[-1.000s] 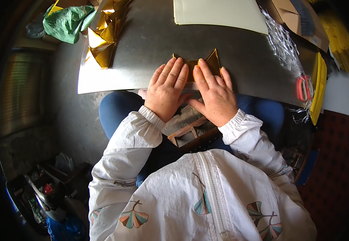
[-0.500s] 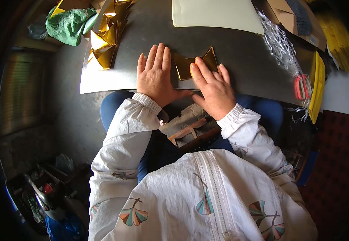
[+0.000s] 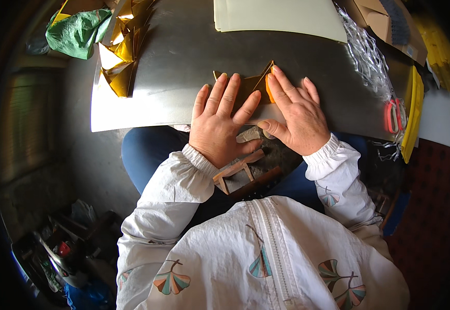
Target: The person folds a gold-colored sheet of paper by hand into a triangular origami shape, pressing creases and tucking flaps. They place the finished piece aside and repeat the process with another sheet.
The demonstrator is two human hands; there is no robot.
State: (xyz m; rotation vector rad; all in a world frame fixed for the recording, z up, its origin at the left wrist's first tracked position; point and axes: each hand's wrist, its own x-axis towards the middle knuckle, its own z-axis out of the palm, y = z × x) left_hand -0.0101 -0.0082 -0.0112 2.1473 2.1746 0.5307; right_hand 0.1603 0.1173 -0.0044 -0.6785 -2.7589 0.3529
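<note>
Since half a second ago, the left hand (image 3: 216,126) has moved from beside the folded gold foil (image 3: 245,86) onto its left part; the right hand (image 3: 301,118) has shifted to its right end. Near the front edge of the dark tabletop (image 3: 183,59) lies the foil. Both hands are unclenched, fingers spread and laid on top. The foil's long axis runs left-right, roughly along the tabletop's front edge; its two sharp corners point toward the tabletop's far side.
</note>
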